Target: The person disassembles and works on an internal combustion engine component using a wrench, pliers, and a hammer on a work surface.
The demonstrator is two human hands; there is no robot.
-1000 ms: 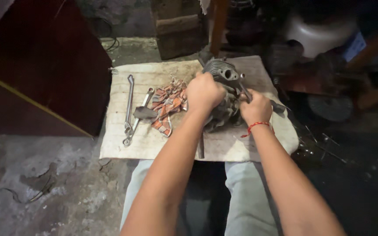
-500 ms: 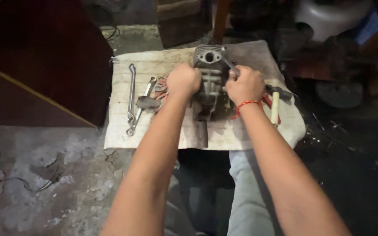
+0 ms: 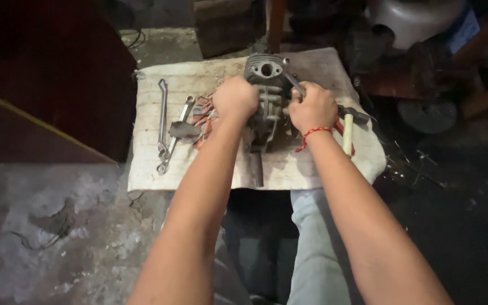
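hands (image 3: 235, 99) (image 3: 312, 107) clamp and hide the engine block's (image 3: 266, 85) middle; each grip closed.

Both bare arms stretched forward, the left hand (image 3: 235, 99) curled into a closed grip and the right hand (image 3: 312, 107) clenched likewise, wrists level.

Two wrenches (image 3: 165, 127), a hammer (image 3: 350, 125) on pale cloth (image 3: 317, 169).
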